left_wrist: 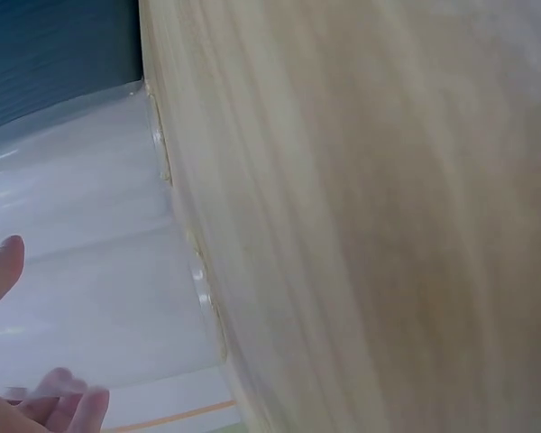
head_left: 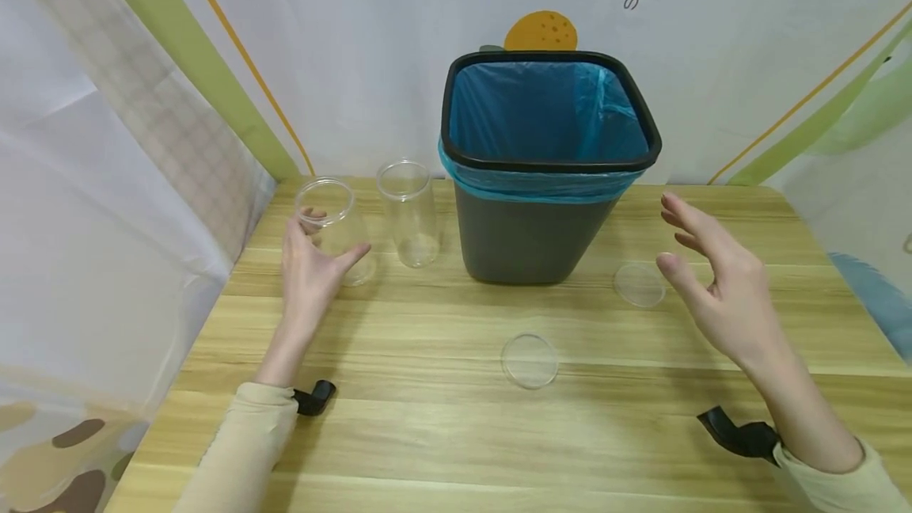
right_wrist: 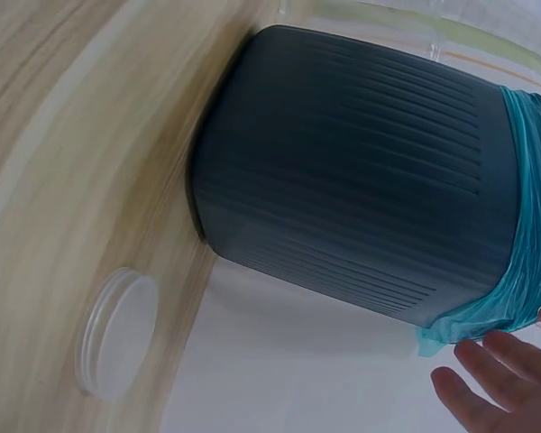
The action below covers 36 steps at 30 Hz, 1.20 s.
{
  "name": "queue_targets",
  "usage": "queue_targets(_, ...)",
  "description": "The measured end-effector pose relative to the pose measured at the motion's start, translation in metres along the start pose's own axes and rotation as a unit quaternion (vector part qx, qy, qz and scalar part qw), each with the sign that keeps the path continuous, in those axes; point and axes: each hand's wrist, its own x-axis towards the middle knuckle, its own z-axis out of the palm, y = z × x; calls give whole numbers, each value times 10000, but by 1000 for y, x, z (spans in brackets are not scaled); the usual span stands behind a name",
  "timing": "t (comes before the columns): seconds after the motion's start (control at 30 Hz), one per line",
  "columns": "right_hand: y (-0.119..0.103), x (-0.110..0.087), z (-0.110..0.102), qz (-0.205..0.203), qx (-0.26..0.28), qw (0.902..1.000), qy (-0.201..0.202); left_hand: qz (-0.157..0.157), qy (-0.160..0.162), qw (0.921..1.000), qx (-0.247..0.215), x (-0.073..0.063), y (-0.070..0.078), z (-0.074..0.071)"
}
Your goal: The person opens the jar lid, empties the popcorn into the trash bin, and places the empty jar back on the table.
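Note:
On the left of the table, my left hand (head_left: 308,264) curves round a clear plastic cup (head_left: 335,222) that stands upright without a lid. The thumb (left_wrist: 2,271) lies along one side of the cup and the fingertips (left_wrist: 90,410) reach the other. A second clear cup (head_left: 409,216) stands upright just to its right. Over to the right, my right hand (head_left: 727,287) hovers beside the bin with fingers parted and nothing in it. Below and left of that hand lies a clear round lid (head_left: 640,285). Another clear lid (head_left: 530,360) lies flat near the table's middle.
A dark grey bin (head_left: 527,236) lined with a blue bag (head_left: 541,185) stands at the back of the wooden table (head_left: 427,434). A printed white curtain (head_left: 342,46) hangs behind it and along both sides.

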Motion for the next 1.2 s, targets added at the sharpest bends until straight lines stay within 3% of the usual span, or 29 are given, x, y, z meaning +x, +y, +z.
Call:
queue_targets(0.3, 1, -4, 1, -304, -217, 9993, -101, 172, -158, 9995, -220, 3, -2, 1)
queue_targets(0.5, -2, -6, 0, -423, -381, 9982, -213, 40, -278, 9993, -234, 4, -1, -1)
queue_targets(0.67, -6, -9, -1, -476, -458, 9971, -379, -175, -608, 9976, -283, 2, 5, -11)
queue_targets(0.77, -8, -10, -1, -490, -499, 9963, -500, -167, -647, 9971, -372, 1, 10, -20)
queue_targets(0.93, -9, -12, -1, -565, -564, 9950, -603, 241, -309, 9985, -390, 1, 21, -29)
queue_targets(1.07, -9, -12, -1, -621, -601, 9938, -696, 536, -264, 9978, -286, -2, 30, -34)
queue_targets(1.2, -10, -12, -2, -609, -723, 9913, -915, 1084, -214, 9938, -153, -5, 40, -36)
